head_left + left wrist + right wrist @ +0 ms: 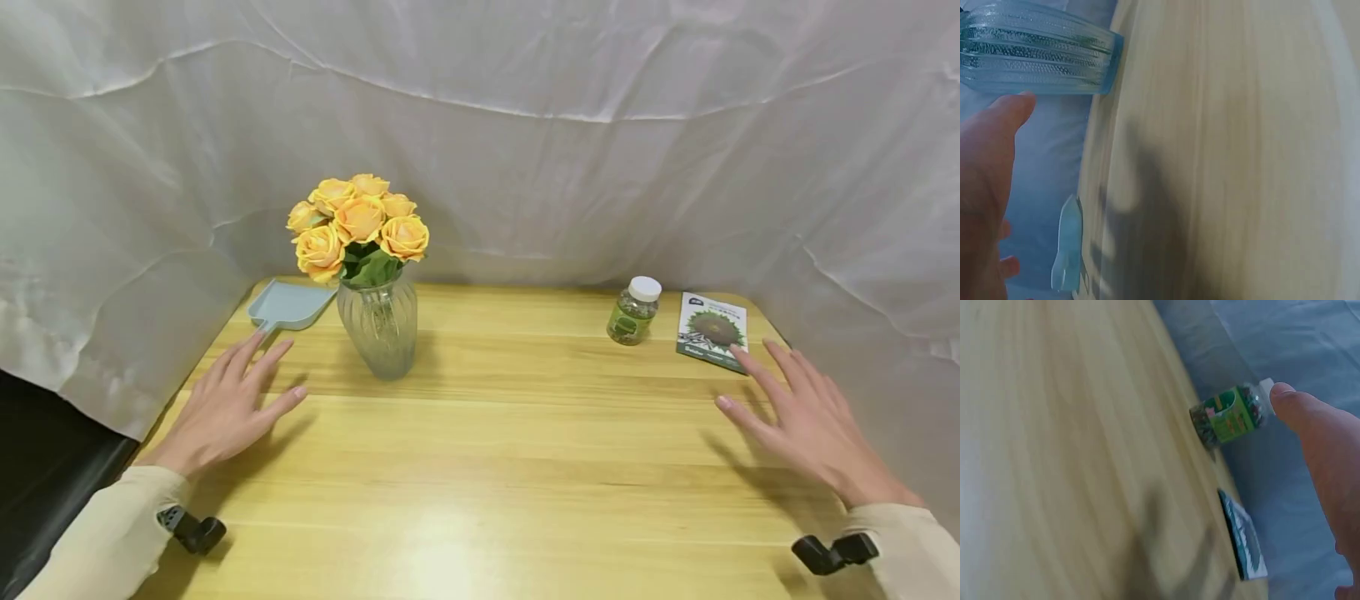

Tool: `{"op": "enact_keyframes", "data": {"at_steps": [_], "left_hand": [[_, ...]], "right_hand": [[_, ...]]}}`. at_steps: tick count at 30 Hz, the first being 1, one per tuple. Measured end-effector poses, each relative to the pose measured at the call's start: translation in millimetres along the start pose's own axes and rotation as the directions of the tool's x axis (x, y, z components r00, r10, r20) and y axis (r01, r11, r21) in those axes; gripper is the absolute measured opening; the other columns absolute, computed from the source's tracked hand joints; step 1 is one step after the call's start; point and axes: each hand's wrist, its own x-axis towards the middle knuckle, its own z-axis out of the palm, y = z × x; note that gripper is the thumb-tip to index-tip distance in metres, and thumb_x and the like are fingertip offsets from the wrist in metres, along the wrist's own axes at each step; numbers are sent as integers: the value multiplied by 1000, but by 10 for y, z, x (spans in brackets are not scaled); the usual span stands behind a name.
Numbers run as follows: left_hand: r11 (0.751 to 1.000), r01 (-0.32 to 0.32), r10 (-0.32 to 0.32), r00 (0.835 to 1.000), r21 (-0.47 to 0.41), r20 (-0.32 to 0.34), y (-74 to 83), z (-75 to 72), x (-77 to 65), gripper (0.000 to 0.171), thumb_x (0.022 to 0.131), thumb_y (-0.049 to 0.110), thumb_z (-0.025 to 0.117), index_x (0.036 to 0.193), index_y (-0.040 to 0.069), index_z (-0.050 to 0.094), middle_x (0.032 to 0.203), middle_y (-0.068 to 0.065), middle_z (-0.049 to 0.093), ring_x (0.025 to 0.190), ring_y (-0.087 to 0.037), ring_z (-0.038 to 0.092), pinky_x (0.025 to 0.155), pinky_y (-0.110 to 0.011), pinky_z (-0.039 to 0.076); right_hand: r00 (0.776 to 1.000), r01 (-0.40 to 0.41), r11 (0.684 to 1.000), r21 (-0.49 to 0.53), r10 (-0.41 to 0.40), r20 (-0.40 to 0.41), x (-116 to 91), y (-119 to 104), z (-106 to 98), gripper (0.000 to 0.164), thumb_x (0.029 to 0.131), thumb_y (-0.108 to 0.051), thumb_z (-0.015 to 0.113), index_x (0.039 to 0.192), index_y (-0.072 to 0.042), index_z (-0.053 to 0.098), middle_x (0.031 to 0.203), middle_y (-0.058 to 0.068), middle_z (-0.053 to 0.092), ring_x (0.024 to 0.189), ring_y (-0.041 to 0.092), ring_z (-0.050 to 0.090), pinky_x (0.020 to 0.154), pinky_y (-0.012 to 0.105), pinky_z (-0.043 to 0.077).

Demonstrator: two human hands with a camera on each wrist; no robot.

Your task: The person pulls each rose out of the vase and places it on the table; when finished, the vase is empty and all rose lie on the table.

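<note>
Blue-grey dustpan (294, 302) outside right-wrist view

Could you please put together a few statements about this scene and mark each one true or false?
1. The glass vase holds yellow roses. True.
2. In the head view, a dustpan lies left of the vase and a packet lies right of the bottle. True.
3. The bottle is capped in green. False: its cap is white.
4. The left hand and right hand hold nothing. True.
5. The packet stands upright. False: it lies flat on the table.
</note>
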Motion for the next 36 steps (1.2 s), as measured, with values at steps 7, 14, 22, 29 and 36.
{"op": "enact_keyframes", "data": {"at_steps": [7,14,22,29,36], "left_hand": [[999,-13,11,999,-47,-36,92,4,96,85,107,57,62,176,28,22,183,-22,9,156,-63,22,114,-93,25],[996,-35,29,997,-81,-71,202,-23,194,83,105,56,66,174,32,27,183,-18,15,158,-60,25,117,-93,26],[993,-75,67,994,-92,-82,294,-36,300,84,102,55,70,172,27,33,182,-16,18,161,-56,24,123,-89,23],[987,-125,114,988,-105,-106,356,-46,372,85,100,54,74,172,30,34,182,-11,20,163,-49,25,130,-83,22],[978,-176,154,972,-113,-179,406,-43,435,87,97,50,80,170,29,38,181,-10,27,161,-47,31,121,-85,33]], "right_hand": [[998,54,999,6,-54,-37,225,-154,-71,83,104,-50,70,174,-40,25,184,18,6,164,58,11,110,97,20],[994,92,996,20,-91,-57,417,-319,-95,84,102,-50,73,173,-35,31,184,17,12,164,54,16,114,94,24],[985,147,989,32,-143,-101,625,-526,-82,87,100,-48,77,173,-30,33,181,20,21,160,55,26,117,87,31],[984,155,985,72,-148,-95,777,-730,-76,84,101,-49,75,173,-35,32,182,16,19,161,55,26,119,88,30],[983,172,979,106,-164,-85,969,-956,-67,82,102,-50,73,173,-35,32,183,11,18,163,52,23,118,88,32]]}}
